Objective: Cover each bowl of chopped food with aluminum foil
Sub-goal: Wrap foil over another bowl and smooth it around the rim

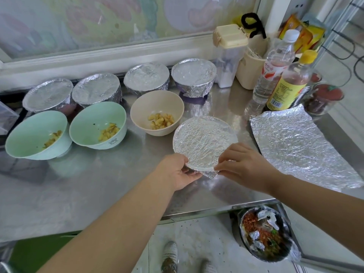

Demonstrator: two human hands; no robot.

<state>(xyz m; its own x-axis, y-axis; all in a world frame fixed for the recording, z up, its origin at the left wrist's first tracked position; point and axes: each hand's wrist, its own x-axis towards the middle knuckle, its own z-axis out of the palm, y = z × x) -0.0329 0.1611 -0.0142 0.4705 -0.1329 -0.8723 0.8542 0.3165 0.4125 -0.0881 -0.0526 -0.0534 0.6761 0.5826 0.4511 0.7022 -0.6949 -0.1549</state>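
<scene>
A foil-covered bowl (203,141) stands in front of me on the steel counter (98,184). My left hand (178,171) cups its near left side, fingers curled under the foil edge. My right hand (241,163) pinches the foil at the near right rim. Three uncovered bowls hold chopped yellow food: a beige bowl (157,112) and two mint green bowls (98,125) (37,134). Several foil-covered bowls (146,78) line the back. A loose foil sheet (301,146) lies flat at the right.
Two bottles (273,69) (287,83), a lidded container (229,54) and jars crowd the back right corner. Below the counter's front edge sits a bin (266,236) with scraps and foil bits. A window sill runs behind the bowls.
</scene>
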